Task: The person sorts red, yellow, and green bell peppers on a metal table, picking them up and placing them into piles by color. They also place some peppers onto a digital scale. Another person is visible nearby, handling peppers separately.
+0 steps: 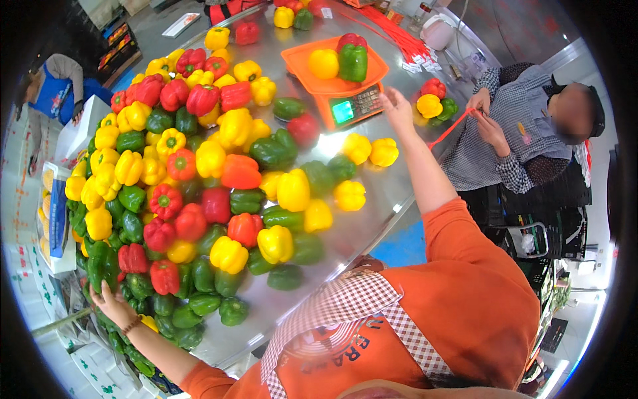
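My left hand [113, 305] reaches to the left side of a large heap of bell peppers, its fingers around the lower end of a green bell pepper [102, 263]. Part of that grip is hidden behind the pepper. At the keypad side of an orange digital scale [326, 107], my right hand [397, 110] has its fingers apart and nothing in them. On the scale's orange tray [306, 56] rest a yellow bell pepper [323, 64], a green bell pepper [353, 63] and a red bell pepper [352, 42] partly behind it. The display glows green.
The heap covers the left of a metal table [344, 244]. A co-worker [503, 124] across the right edge handles a red strip [451, 128] beside a small pepper group [429, 105]. Red tagged strips [398, 35] lie at the back. Another person [65, 90] stands far left.
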`<action>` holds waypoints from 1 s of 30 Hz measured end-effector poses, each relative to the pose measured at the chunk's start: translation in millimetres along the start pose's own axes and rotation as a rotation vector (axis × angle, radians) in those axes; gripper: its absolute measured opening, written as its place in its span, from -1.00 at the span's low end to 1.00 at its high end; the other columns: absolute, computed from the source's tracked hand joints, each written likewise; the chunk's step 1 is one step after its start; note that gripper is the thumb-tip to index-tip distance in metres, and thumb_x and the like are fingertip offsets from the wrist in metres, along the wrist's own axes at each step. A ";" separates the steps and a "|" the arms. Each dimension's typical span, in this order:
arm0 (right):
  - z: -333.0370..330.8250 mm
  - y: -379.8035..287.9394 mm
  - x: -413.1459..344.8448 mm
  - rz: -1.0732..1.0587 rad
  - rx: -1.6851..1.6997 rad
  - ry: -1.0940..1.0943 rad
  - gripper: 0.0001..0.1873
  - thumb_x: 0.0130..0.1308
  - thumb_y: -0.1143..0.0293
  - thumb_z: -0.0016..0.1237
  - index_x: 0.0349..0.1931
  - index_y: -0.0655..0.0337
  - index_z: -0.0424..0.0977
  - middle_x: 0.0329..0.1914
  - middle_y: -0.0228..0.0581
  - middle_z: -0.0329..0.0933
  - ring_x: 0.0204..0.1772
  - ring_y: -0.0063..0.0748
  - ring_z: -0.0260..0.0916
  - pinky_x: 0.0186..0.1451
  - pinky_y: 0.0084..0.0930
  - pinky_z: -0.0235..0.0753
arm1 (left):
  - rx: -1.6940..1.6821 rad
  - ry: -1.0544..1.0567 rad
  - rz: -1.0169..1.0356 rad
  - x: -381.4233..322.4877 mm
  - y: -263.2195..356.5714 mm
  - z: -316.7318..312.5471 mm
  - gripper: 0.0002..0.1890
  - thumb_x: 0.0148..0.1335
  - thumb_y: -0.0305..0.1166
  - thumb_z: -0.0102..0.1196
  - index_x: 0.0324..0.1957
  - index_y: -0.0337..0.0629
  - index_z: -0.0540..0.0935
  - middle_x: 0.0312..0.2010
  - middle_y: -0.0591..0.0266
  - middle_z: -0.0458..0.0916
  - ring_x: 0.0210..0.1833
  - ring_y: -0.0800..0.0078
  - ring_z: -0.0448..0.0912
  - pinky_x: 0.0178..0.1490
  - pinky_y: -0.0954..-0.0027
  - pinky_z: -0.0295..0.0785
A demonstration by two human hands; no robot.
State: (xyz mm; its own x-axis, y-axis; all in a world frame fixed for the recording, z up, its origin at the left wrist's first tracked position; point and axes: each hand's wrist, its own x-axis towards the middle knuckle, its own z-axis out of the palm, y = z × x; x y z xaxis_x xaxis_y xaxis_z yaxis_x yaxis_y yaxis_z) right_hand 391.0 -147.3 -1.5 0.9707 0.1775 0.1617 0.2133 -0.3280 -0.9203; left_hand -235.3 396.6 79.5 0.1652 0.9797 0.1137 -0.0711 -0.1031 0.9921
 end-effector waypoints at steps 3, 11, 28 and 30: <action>-17.9 9.9 -24.5 -0.061 -0.055 -0.021 -0.67 0.37 0.30 0.08 0.01 0.36 0.53 -0.18 -0.21 0.68 -0.11 -0.49 0.61 -0.02 -0.53 0.55 | -0.553 -0.261 -0.243 -71.0 1.2 40.5 -0.59 0.33 -0.30 0.10 0.16 -0.25 0.48 0.08 0.06 0.58 0.08 0.22 0.57 0.13 0.19 0.56; -21.9 21.8 13.7 -0.079 0.055 -0.158 -0.65 0.32 0.35 0.13 0.04 0.35 0.53 -0.17 -0.17 0.68 -0.16 -0.45 0.61 -0.07 -0.50 0.57 | -1.276 -0.397 -0.509 -235.6 -5.3 192.2 -0.42 0.22 -0.20 0.18 0.26 -0.20 0.46 0.29 0.10 0.46 0.32 0.19 0.43 0.43 0.07 0.32; 18.1 -41.9 95.4 -0.676 -0.359 -0.425 -0.15 0.00 0.25 0.31 0.34 0.13 0.23 0.36 0.05 0.24 0.37 0.10 0.24 0.39 -0.15 0.32 | -0.984 -0.279 -0.445 -381.2 9.1 323.2 -0.46 0.36 -0.10 0.11 0.27 -0.19 0.43 0.25 0.09 0.49 0.26 0.17 0.48 0.30 0.16 0.48; 15.5 -33.3 111.3 -0.675 -0.295 -0.389 -0.19 0.00 0.27 0.30 0.32 0.10 0.27 0.33 0.04 0.27 0.34 0.10 0.26 0.38 -0.15 0.34 | -0.953 -0.291 -0.420 -385.2 6.9 320.1 -0.46 0.37 -0.10 0.09 0.27 -0.18 0.43 0.26 0.10 0.48 0.28 0.18 0.47 0.34 0.15 0.43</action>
State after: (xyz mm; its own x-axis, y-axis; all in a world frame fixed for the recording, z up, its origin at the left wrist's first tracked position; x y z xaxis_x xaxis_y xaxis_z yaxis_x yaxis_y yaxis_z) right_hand 490.2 -102.2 41.6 0.5277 0.7136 0.4608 0.8088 -0.2562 -0.5294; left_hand 15.4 -36.6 59.4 0.5730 0.8142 -0.0938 -0.6692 0.5309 0.5198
